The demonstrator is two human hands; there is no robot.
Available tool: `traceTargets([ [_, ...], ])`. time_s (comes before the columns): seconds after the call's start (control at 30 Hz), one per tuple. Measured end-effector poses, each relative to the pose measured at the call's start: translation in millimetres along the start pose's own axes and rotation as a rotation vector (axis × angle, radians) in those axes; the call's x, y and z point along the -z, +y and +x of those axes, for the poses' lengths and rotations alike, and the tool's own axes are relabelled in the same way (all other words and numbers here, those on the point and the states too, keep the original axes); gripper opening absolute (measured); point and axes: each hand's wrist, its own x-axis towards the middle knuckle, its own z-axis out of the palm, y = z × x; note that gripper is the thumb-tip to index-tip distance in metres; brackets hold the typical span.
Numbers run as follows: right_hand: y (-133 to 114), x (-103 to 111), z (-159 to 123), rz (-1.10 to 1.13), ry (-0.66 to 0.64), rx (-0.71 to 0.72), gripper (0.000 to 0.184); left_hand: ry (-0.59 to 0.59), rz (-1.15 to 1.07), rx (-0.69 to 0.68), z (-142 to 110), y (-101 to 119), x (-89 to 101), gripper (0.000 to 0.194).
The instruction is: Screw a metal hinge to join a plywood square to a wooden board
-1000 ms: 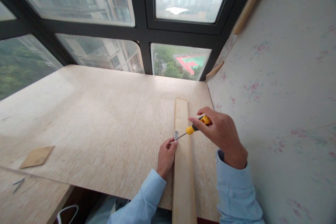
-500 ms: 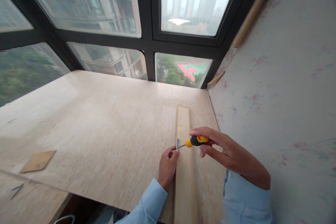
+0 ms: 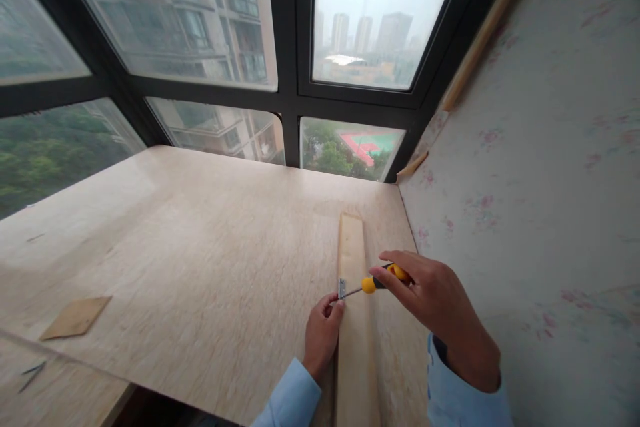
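Observation:
A long pale wooden board (image 3: 354,347) lies lengthwise in front of me, its far end toward the window. On its left edge sits a small metal hinge or bracket (image 3: 341,286); its exact kind is too small to tell. My left hand (image 3: 323,333) pinches the near end of this metal piece with thumb and forefinger, against the board's edge. My right hand (image 3: 425,287) grips a yellow and black screwdriver (image 3: 385,277), tilted sideways over the board. The screwdriver's tip meets the near part of the metal piece; any screw there is too small to make out.
The board rests on a marble-patterned surface (image 3: 200,247). A square brown piece (image 3: 76,317) lies at left, with thin dark metal bits (image 3: 33,375) near it. Dark-framed windows (image 3: 293,60) stand behind, and a flowered wall (image 3: 540,213) rises at right. The surface's front edge has a dark gap below.
My right hand has turned about the screwdriver handle, its fingers now covering more of it. My left hand keeps its pinch on the metal piece. The whole view has shifted slightly.

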Motion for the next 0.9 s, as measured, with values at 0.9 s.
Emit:
traceTargets([
  [0.9,-8.0,-0.1,3.0,0.037,-0.064,0.02,0.048,0.005,0.034,-0.015,-0.9,-1.4,0.5,0.044],
])
